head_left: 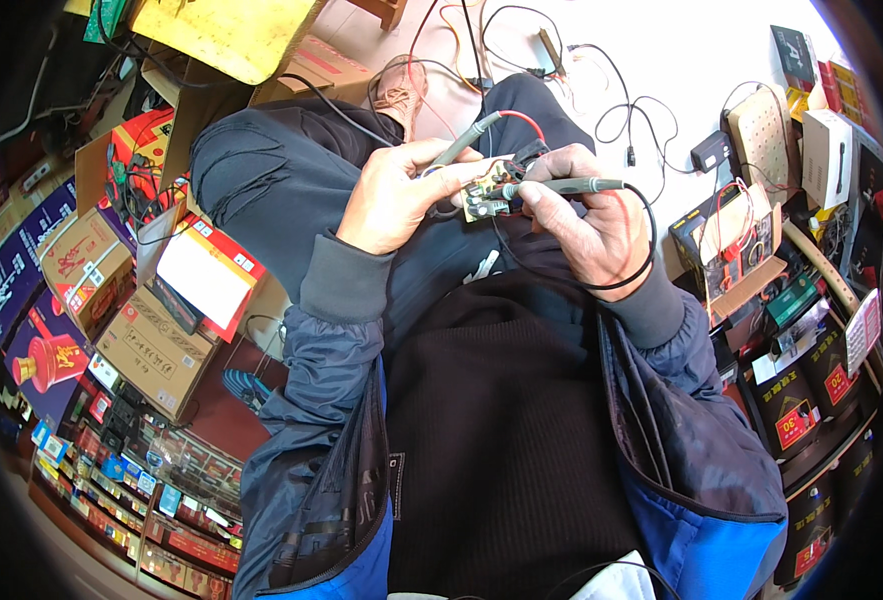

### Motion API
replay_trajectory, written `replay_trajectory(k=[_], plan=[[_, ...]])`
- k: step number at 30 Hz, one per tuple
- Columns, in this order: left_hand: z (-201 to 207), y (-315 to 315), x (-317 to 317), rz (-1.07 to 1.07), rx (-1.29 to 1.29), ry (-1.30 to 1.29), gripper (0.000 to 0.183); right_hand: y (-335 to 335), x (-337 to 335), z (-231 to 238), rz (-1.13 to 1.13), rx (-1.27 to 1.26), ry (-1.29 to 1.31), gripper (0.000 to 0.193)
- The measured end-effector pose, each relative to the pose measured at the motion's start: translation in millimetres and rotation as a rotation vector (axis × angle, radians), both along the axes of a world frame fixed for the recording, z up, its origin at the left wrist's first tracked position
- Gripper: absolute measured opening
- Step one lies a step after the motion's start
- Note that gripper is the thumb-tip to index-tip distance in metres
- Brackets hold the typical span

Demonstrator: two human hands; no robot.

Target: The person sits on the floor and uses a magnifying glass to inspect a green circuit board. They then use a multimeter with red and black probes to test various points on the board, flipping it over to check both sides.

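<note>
Over my lap, a small circuit board (479, 204) with several components sits between my two hands. My left hand (386, 200) is closed on a grey-green test probe (469, 137) with a red lead, and its fingertips reach the board's left edge. Closed as well, my right hand (606, 235) pinches a second grey-green test probe (573, 186), whose black lead loops around the wrist. This probe's tip points left at the board's components; I cannot tell whether it touches. A black part (529, 153) shows at the board's far right. My fingers hide some of the board.
Cardboard boxes (156, 350) are stacked at the left, near a glass display case (191, 470). A yellow panel (223, 35) stands at the far left. Cables and a black adapter (711, 152) lie on the pale floor. An open box of wires (731, 245) is at the right.
</note>
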State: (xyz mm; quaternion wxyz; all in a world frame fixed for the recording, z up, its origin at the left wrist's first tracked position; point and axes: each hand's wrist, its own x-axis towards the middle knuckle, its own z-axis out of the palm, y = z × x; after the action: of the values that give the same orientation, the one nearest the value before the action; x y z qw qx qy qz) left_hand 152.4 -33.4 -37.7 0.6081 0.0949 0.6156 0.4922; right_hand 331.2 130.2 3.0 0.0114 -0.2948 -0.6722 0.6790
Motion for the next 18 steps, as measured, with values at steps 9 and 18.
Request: replay_trajectory(k=[9, 18], plan=[[-2.6, -1.7, -1.3, 0.012, 0.01, -0.023, 0.029, -0.6, 0.7, 0.3, -0.006, 0.091, 0.049, 0.014], [-0.8, -0.4, -0.9, -0.014, -0.001, 0.025, 0.028, -0.7, 0.6, 1.5, -0.011, 0.027, 0.003, 0.014]])
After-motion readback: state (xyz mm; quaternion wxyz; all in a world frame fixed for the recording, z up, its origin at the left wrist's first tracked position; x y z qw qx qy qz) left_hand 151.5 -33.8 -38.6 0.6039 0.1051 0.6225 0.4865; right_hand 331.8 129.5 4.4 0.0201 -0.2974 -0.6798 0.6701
